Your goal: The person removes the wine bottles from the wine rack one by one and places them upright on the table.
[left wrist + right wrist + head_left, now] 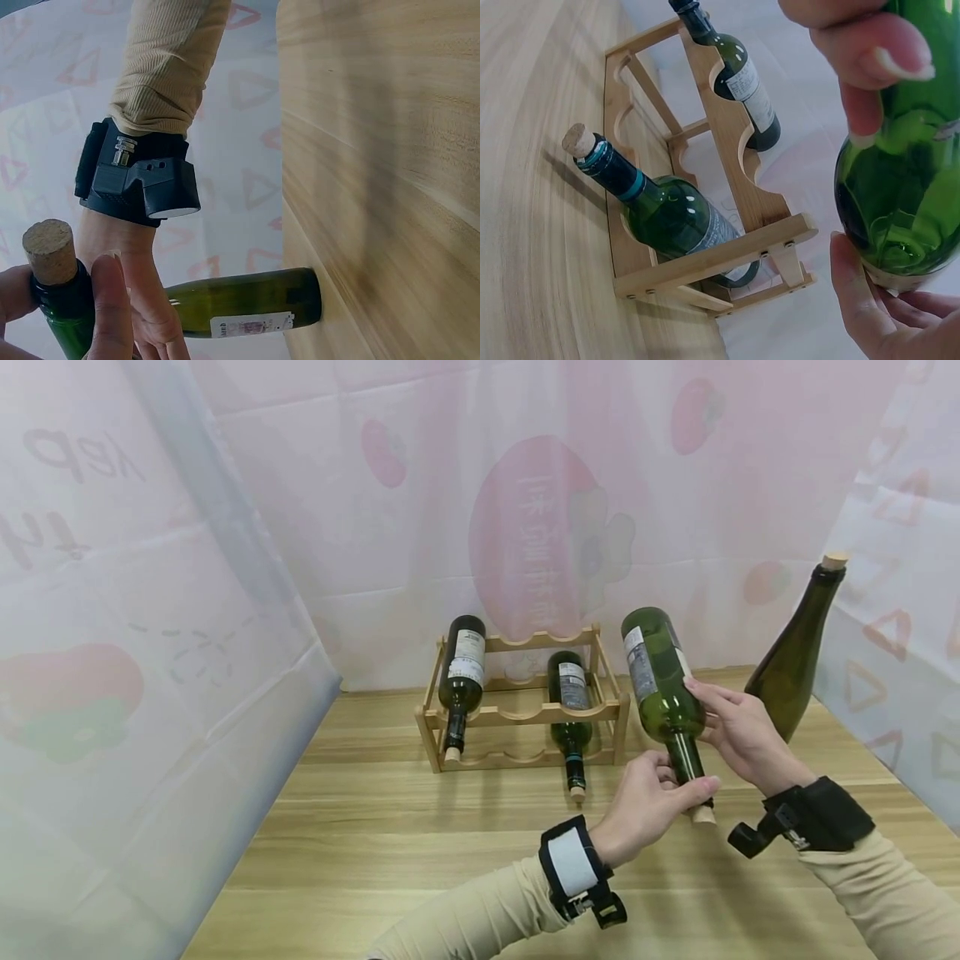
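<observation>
Both hands hold a green wine bottle (pixel 660 672), tilted with its base up and away and its corked neck toward the person. My left hand (pixel 652 802) grips the neck just above the cork (pixel 49 251), thumb laid along it. My right hand (pixel 742 735) holds the bottle's side near the shoulder, fingers against the glass. Left of the bottle stands a two-level wooden wine rack (pixel 525 718). A dark wine bottle (pixel 462 668) lies on its upper level at the left, and a green wine bottle (pixel 679 210) lies on its lower level at the right.
Another corked green bottle (pixel 795 660) stands upright on the wooden table (pixel 360 827), behind and right of my right hand. Printed cloth (pixel 420 527) hangs behind the table and along both sides. Both wrists wear black straps with small cameras.
</observation>
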Action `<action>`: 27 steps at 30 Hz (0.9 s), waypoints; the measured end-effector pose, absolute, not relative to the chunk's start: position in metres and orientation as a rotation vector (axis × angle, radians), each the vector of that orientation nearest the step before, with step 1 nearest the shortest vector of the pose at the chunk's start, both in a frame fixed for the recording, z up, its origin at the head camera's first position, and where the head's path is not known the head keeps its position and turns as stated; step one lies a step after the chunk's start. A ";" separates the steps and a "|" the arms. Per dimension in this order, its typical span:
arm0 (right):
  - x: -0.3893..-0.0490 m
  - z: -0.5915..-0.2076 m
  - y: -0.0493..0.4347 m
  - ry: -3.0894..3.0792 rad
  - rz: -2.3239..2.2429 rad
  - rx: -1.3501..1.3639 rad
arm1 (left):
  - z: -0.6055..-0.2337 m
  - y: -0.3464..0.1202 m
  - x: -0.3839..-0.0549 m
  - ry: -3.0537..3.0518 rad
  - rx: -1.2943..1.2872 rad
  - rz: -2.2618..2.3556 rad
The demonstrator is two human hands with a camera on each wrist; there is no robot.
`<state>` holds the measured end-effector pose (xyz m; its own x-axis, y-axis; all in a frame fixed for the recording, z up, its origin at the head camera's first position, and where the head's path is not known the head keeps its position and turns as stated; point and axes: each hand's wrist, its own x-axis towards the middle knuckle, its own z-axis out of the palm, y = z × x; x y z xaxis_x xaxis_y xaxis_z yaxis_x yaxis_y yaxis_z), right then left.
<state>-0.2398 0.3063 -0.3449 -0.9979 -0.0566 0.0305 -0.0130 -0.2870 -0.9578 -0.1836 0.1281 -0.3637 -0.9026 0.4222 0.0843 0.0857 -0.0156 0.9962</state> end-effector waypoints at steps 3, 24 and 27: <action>-0.240 -0.346 0.309 1.850 -2.497 -0.091 | -0.364 0.131 -0.183 2.027 0.520 2.005; -0.236 -0.346 0.321 1.882 -2.475 -0.059 | -0.367 0.144 -0.180 1.969 0.539 2.037; -0.235 -0.346 0.322 1.881 -2.477 -0.056 | -0.368 0.146 -0.179 1.976 0.539 2.032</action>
<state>-0.2352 0.3222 -0.3463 -0.9989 -0.0461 0.0098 0.0029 -0.2683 -0.9633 -0.1792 0.1455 -0.3675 -0.8985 0.4308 0.0850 0.0729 -0.0444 0.9963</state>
